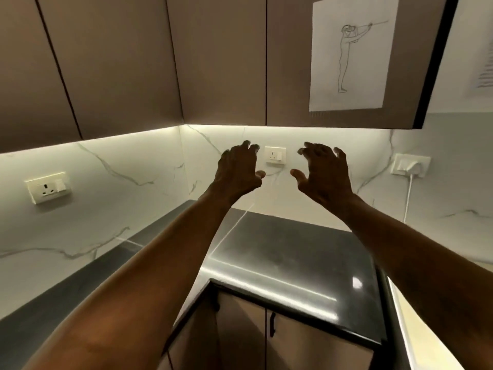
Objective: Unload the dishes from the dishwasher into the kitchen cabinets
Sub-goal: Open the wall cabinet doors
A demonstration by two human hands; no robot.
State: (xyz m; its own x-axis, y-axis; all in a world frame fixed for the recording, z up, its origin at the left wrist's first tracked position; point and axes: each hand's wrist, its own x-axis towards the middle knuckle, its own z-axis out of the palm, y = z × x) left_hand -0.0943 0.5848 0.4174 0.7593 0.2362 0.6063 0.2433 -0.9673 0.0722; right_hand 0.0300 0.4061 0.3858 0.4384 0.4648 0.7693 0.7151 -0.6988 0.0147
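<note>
Two bare forearms nearest the lens: left forearm (pixel 149 263) rising from the lower left, right forearm (pixel 413 249) from the lower right, both stretched forward and up. At their ends, left hand (pixel 237 169) and right hand (pixel 324 172) side by side but apart, backs toward the camera, fingers spread and loosely curled, thumbs pointing inward at each other; grasping nothing, touching nothing, both released. Between the two hands, on the wall behind, a white wall socket (pixel 275 155). Below the arms, a dark glossy countertop (pixel 288 249) turning an inner corner, streaked with reflected light. Under its front edge, lower cabinet doors (pixel 293 340) closed, one dark vertical handle (pixel 272 324) by the seam. Behind, a white marbled backsplash (pixel 120 188) with grey veins, lit from above by a strip under the upper units. Another socket (pixel 48 186) on the left wall; on the right, a third socket (pixel 410 165) with a white plug in it and a white cable (pixel 408 196) hanging down. Above the hands and well clear of them, the upper kitchen cabinets (pixel 218 62) — flat brown doors, all closed, running along both walls. Flat on the rightmost door, a sheet of paper (pixel 349 54) with a line drawing of a standing figure, arms raised forward. At the far right edge, a second sheet (pixel 480 49) — blurred, its print unreadable
</note>
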